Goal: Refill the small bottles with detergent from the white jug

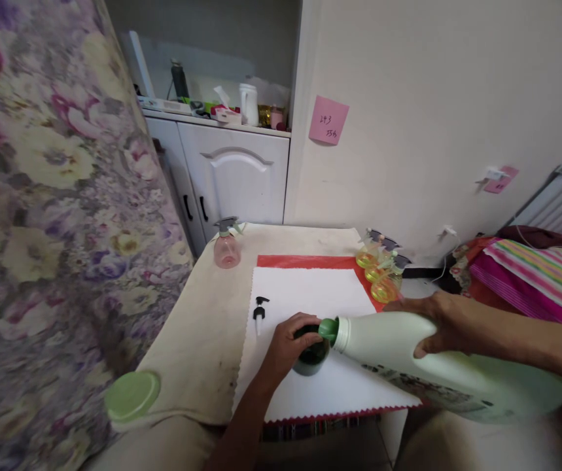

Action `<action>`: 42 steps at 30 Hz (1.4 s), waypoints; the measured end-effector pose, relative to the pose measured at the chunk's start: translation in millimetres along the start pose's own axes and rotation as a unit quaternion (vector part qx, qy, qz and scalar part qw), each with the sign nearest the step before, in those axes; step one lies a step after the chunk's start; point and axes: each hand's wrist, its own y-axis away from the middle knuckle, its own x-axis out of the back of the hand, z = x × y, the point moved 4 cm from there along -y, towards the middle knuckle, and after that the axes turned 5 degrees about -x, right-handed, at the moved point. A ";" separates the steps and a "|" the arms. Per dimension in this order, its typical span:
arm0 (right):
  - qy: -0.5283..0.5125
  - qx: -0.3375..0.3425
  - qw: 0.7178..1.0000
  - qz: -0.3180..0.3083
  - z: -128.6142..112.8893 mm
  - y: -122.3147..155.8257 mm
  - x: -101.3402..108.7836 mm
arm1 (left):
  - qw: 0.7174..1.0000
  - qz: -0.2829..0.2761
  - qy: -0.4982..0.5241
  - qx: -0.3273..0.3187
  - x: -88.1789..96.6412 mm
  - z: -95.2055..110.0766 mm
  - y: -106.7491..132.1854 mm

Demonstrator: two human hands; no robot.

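My left hand [294,341] is closed around the upper part of a dark green bottle [311,363], which stands on a white sheet [310,288]. My right hand [440,324] grips a large pale green jug [398,340] from above, tipped almost flat. Its green pouring spout [328,330] points left and rests at the mouth of the dark bottle. Whether liquid is flowing cannot be seen. A black pump head [260,312] with a pale tube lies on the sheet. The jug's round green cap [132,394] sits at the table's near left corner.
A pink spray bottle [227,247] stands at the table's back left. Several spray bottles with yellow liquid [381,275] are grouped at the right edge on an orange-red sheet [305,261]. A floral curtain [74,216] hangs at left; a white cabinet [239,173] stands behind.
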 end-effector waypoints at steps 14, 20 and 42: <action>-0.089 -0.025 0.988 -0.122 43.7 21.9 -37.9 | 1.000 0.000 -0.028 -0.006 -2.3 6.4 5.0; -0.232 -0.080 0.969 0.007 51.6 21.6 -13.9 | 0.999 0.021 -0.010 0.047 -0.5 11.2 10.2; -0.469 -0.049 0.827 0.306 26.7 -125.7 -156.9 | 0.994 0.051 -0.044 0.092 14.4 -16.5 15.6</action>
